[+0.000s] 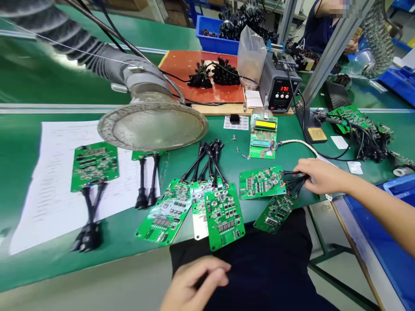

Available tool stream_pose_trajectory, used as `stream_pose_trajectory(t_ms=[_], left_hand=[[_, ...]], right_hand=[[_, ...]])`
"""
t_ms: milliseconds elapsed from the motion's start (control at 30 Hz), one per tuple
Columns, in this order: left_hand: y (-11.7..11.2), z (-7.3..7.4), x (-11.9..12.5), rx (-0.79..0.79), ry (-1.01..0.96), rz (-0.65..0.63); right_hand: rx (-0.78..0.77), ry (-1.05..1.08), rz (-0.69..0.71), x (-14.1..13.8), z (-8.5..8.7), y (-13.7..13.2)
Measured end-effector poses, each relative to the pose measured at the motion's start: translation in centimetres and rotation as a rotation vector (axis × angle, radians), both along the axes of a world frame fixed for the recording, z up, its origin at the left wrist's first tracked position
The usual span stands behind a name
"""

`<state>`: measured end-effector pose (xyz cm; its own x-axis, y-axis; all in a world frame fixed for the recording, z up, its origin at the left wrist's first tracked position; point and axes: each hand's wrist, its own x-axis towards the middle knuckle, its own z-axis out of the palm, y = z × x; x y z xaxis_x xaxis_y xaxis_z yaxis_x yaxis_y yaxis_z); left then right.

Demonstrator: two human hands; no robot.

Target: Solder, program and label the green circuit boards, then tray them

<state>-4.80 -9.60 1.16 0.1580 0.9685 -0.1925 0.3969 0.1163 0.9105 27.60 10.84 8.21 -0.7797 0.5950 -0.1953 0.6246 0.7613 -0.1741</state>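
Observation:
My right hand is closed around a bunch of black cables. Those cables lead to a green circuit board and a second green circuit board, which juts past the table edge. Over my lap, my left hand hangs with loosely curled fingers and a gap between thumb and forefinger; nothing shows in it. Just beyond it lie more boards with black connector leads: a front board, a partly covered board and a tilted board.
A fume hood overhangs the left side, above white paper bearing another board. Behind my right hand are a test board, a soldering station and an iron stand. Another person sits across.

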Motion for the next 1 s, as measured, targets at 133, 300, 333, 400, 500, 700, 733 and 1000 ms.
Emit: stream_pose_trajectory(t_ms=[133, 300, 333, 400, 500, 700, 733, 1000], left_hand=[[1.2, 0.7, 3.5, -0.174, -0.208, -0.360], [1.7, -0.3, 4.6, -0.412, -0.547, -0.618], [2.0, -0.4, 4.8, -0.437, -0.644, -0.638], [2.7, -0.2, 5.3, -0.415, -0.876, -0.573], [4.3, 1.6, 6.9, -0.282, -1.177, -0.258], [7.5, 5.4, 9.5, -0.273, -1.385, 0.256], [7.8, 5.6, 9.6, -0.293, -1.380, 0.289], [7.9, 5.8, 9.0, -0.266, -1.279, 0.412]], right_hand=[[-0.127, 0.175, -0.107, 1.2, 2.5, -2.2], [-0.212, 0.400, -0.288, 2.5, 3.5, -5.1], [-0.247, 0.450, -0.328, 2.5, 3.4, -5.7], [-0.360, 0.557, -0.411, 2.1, 2.9, -6.7], [-0.543, 0.752, -0.529, 0.8, 1.9, -8.1], [-0.775, 1.169, -0.590, -1.9, -0.6, -10.5], [-0.796, 1.234, -0.581, -2.2, -1.1, -10.7], [-0.764, 1.457, -0.668, -3.2, -3.7, -12.3]])
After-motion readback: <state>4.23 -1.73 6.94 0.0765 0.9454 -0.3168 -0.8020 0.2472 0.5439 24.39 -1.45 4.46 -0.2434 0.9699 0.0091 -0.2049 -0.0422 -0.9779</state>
